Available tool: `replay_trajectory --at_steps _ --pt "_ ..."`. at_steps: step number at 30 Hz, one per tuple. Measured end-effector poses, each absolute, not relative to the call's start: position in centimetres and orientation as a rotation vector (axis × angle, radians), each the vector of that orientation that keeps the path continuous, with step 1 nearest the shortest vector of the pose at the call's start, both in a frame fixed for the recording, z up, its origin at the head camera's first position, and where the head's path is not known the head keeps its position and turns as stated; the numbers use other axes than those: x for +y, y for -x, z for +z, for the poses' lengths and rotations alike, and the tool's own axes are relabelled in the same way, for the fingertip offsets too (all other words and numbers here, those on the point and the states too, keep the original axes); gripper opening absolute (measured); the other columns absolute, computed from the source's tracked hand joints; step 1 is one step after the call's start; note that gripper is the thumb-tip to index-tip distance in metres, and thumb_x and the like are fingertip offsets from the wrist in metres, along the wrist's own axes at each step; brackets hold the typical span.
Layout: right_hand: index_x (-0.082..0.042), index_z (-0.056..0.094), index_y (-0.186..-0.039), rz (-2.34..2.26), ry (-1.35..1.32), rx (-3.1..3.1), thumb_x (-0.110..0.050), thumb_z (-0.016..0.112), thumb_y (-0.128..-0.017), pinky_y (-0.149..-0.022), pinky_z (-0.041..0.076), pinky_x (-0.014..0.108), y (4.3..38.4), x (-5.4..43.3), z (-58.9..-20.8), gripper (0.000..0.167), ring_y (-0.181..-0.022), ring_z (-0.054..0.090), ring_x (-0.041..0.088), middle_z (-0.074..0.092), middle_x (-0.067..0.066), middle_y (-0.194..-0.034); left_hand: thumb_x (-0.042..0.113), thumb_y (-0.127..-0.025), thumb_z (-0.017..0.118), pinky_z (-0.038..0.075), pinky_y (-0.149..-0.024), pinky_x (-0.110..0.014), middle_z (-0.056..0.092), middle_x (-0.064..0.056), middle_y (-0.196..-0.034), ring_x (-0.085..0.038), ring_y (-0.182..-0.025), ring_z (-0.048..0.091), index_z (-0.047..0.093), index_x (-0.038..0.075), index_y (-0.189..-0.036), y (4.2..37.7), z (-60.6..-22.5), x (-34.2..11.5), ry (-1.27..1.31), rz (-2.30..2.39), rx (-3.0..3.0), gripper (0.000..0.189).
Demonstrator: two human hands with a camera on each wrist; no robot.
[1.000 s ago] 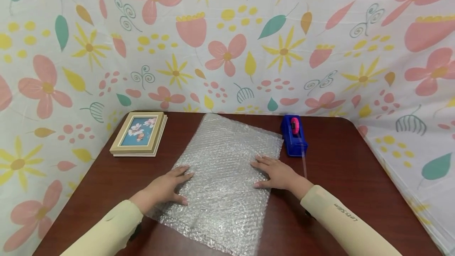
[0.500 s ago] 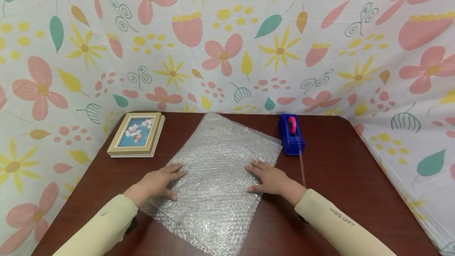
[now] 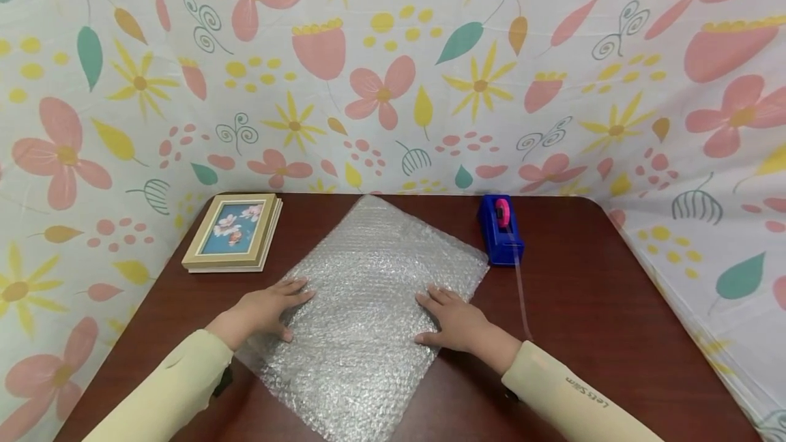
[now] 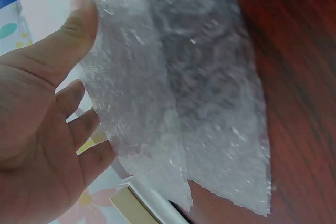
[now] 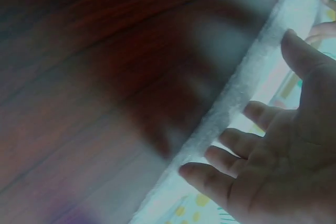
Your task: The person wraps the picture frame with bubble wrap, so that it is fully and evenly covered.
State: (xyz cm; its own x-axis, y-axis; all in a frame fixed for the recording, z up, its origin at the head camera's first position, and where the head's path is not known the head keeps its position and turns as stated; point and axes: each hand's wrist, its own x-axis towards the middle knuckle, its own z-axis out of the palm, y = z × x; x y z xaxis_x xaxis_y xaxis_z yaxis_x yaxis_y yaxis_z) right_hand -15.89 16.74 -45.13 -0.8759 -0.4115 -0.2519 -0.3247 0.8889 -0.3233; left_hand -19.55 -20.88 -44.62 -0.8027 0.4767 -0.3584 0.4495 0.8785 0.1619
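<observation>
A clear sheet of bubble wrap [image 3: 368, 305] lies diagonally across the dark wooden table, its near corner running past the bottom of the head view. My left hand [image 3: 264, 312] rests on its left edge with the fingers spread. On the opposite edge my right hand [image 3: 451, 322] lies with fingers extended and thumb apart. In the left wrist view the bubble wrap [image 4: 173, 93] shows overlapping layers beside my left thumb and fingertips. The right wrist view has my right fingertips [image 5: 191, 171] right at the bubble wrap's edge [image 5: 231, 98].
Picture frames [image 3: 233, 234], stacked, sit at the back left of the table [image 3: 589, 278]. At the back right stands a blue tape dispenser [image 3: 502, 234], a long strip of tape [image 3: 522, 299] trailing from it toward my right forearm. A flower-print cloth [image 3: 381, 87] hangs behind.
The bubble wrap has turned clockwise a little, its near end swinging left. Both hands have shifted slightly left and stay on its edges. The head view has panned slightly right.
</observation>
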Motion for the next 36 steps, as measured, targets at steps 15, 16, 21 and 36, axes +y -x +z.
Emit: replay_trajectory --at_steps 15,16,21,36 --pt "-0.008 0.047 -0.153 -0.428 0.451 2.753 -0.048 0.077 -0.088 -0.097 0.054 0.064 13.9 15.3 -44.8 0.082 -0.149 0.038 0.049 0.038 0.024 -0.163 0.023 -0.076 0.088 0.043 -0.114 -0.063 0.032 -0.012 -0.169 -0.042 -0.155 0.030 0.048 0.018 -0.154 19.9 -43.5 -21.0 -0.670 0.078 2.619 0.088" --pt "-0.009 0.047 -0.154 -0.427 0.446 2.752 -0.049 0.076 -0.088 -0.096 0.055 0.064 13.9 15.3 -44.8 0.082 -0.149 0.037 0.048 0.038 0.024 -0.163 0.023 -0.076 0.088 0.043 -0.113 -0.063 0.032 -0.012 -0.169 -0.042 -0.155 0.030 0.048 0.018 -0.154 20.0 -43.6 -21.1 -0.664 0.094 2.613 0.088" --pt "-0.012 0.047 -0.154 -0.411 0.396 2.767 -0.050 0.077 -0.087 -0.090 0.058 0.062 13.8 15.4 -45.1 0.082 -0.150 0.038 0.046 0.039 0.020 -0.164 0.019 -0.077 0.087 0.044 -0.113 -0.060 0.029 -0.014 -0.169 -0.044 -0.156 0.027 0.047 0.018 -0.155 20.7 -44.1 -21.4 -0.678 0.218 2.572 0.087" --pt "-0.011 0.050 -0.152 -0.419 0.391 2.774 -0.048 0.077 -0.087 -0.096 0.054 0.065 13.8 15.8 -45.1 0.080 -0.147 0.041 0.048 0.041 0.022 -0.162 0.014 -0.075 0.087 0.033 -0.121 -0.063 0.023 -0.018 -0.171 -0.049 -0.157 0.018 0.046 0.014 -0.155 21.7 -44.5 -21.0 -0.648 0.311 2.533 0.091"
